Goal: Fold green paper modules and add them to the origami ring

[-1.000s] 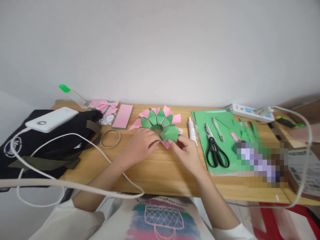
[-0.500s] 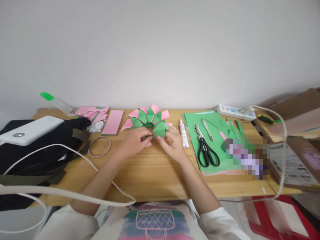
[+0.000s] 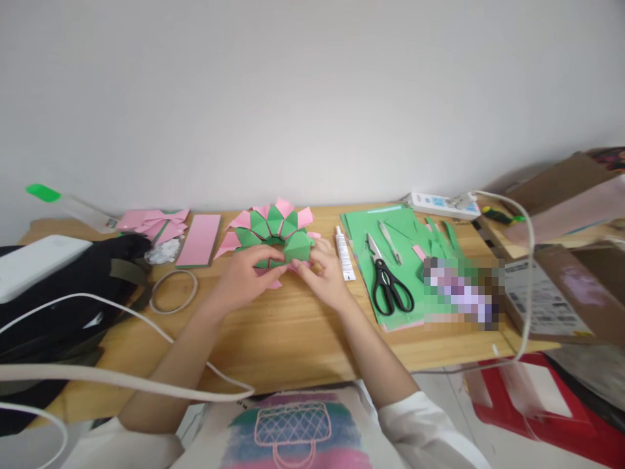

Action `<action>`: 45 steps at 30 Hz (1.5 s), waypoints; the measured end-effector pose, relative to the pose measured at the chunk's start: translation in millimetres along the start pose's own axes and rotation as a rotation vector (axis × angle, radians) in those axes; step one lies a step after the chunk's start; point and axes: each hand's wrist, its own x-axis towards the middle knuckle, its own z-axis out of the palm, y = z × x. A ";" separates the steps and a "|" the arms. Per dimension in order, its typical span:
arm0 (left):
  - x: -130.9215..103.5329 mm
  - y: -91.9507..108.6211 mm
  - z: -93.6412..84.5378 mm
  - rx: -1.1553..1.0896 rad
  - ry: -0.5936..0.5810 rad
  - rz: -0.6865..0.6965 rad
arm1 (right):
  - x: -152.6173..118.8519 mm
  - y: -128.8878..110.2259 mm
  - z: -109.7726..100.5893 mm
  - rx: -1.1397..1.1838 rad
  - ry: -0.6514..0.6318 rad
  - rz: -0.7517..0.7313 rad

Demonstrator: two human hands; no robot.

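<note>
1. One wooden surface (image 3: 293,332): it slid left in my view.
2. Green-and-pink paper ring (image 3: 276,225): near the middle of the surface's back edge.
3. Left hand (image 3: 248,273) and right hand (image 3: 323,275): both pinch its near side; they came closer, so I guess a fold is getting pressed.

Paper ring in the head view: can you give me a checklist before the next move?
1. Left hand on paper ring: ok, at its near side.
2. Right hand on the ring: ok, near right side.
3. Ring's near edge fully visible: not ok, the hands cover part of it.
4. Scissors away from both hands: ok, lying on green paper.
5. White tube capped: cannot tell, too small.
6. White cable off left forearm: cannot tell; it crosses in front in view.
</note>
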 end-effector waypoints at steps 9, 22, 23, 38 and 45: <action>2.5 3.2 -1.5 -0.006 -0.019 0.002 | -0.9 -2.0 1.2 0.115 0.001 0.075; -3.6 11.3 4.3 -0.112 0.062 0.001 | -0.1 -2.5 0.0 0.245 -0.023 0.085; -3.5 11.4 5.1 -0.122 0.076 -0.005 | -0.2 -2.4 0.4 0.245 -0.020 0.082; -3.0 7.2 9.0 -0.142 0.138 -0.004 | -1.3 -0.2 2.3 0.247 0.014 0.094; -2.7 3.5 7.9 -0.116 0.158 -0.001 | -0.9 -0.2 2.3 0.257 0.026 0.091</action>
